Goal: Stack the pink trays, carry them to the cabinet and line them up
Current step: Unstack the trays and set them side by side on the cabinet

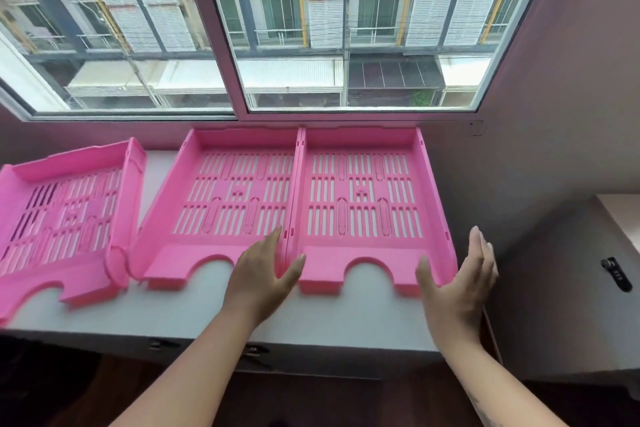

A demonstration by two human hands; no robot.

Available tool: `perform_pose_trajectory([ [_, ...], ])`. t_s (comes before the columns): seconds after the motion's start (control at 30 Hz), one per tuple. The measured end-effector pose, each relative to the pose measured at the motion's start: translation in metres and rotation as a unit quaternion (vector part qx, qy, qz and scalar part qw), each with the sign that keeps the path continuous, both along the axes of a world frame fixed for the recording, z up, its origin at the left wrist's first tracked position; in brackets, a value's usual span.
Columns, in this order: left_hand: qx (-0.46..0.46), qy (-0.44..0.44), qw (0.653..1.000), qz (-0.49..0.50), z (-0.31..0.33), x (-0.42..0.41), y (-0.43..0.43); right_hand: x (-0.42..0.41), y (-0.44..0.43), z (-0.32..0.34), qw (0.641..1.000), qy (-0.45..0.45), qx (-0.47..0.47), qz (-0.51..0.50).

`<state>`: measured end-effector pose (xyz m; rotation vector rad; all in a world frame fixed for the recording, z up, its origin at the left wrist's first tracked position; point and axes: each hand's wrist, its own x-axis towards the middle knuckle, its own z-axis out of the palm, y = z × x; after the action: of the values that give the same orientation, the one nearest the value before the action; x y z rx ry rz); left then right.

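Trays sit in a row on the white cabinet top [194,308] under the window [239,28]: the right tray [367,204] and middle tray [225,198] lie side by side, walls touching, while the left tray [65,218] lies skewed, its corner against the middle one. Both hands are spread open and hold nothing. The left hand [259,279] hovers at the seam between middle and right trays, the right hand [457,284] just beside the right tray's outer wall, seemingly bracketing that tray to square it up.
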<state>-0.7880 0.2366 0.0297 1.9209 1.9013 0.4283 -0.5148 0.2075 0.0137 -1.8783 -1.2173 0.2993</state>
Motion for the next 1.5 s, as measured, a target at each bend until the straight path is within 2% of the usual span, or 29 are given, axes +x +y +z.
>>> perform_pose_trajectory([
  [0.07, 0.025, 0.014, 0.999, 0.014, 0.003, -0.015, -0.007, -0.017, 0.000, 0.005, 0.996, -0.069, 0.036, 0.049],
  [0.3, 0.096, 0.058, 0.979, 0.172, 0.013, -0.100, -0.015, -0.107, 0.028, 0.022, 0.962, -0.094, -0.024, 0.254],
  [0.4, 0.101, 0.066, 0.962, 0.246, 0.018, -0.139, -0.009, -0.143, 0.037, 0.028, 0.954, -0.058, -0.074, 0.285],
  [0.47, 0.077, 0.044, 0.952, 0.293, 0.016, -0.165, -0.002, -0.165, 0.043, 0.030, 0.956, -0.005, -0.113, 0.271],
  [0.57, 0.015, -0.081, 0.942, 0.325, 0.011, -0.191, 0.013, -0.186, 0.050, 0.030, 0.956, 0.081, -0.166, 0.228],
  [0.67, -0.008, -0.169, 0.934, 0.315, 0.004, -0.207, 0.023, -0.203, 0.052, 0.026, 0.957, 0.115, -0.187, 0.191],
  [0.9, -0.001, -0.198, 0.956, 0.219, -0.004, -0.222, 0.018, -0.226, 0.053, 0.013, 0.976, 0.058, -0.188, 0.087],
  [1.07, -0.006, -0.172, 0.976, 0.135, -0.003, -0.229, 0.021, -0.232, 0.052, 0.014, 0.980, 0.044, -0.184, 0.068],
  [1.33, -0.016, -0.115, 0.984, 0.137, -0.004, -0.228, 0.040, -0.233, 0.057, 0.015, 0.977, 0.027, -0.201, 0.067],
  [1.5, -0.010, -0.125, 0.984, 0.125, -0.001, -0.229, 0.030, -0.226, 0.048, 0.024, 0.965, 0.040, -0.224, 0.129],
])
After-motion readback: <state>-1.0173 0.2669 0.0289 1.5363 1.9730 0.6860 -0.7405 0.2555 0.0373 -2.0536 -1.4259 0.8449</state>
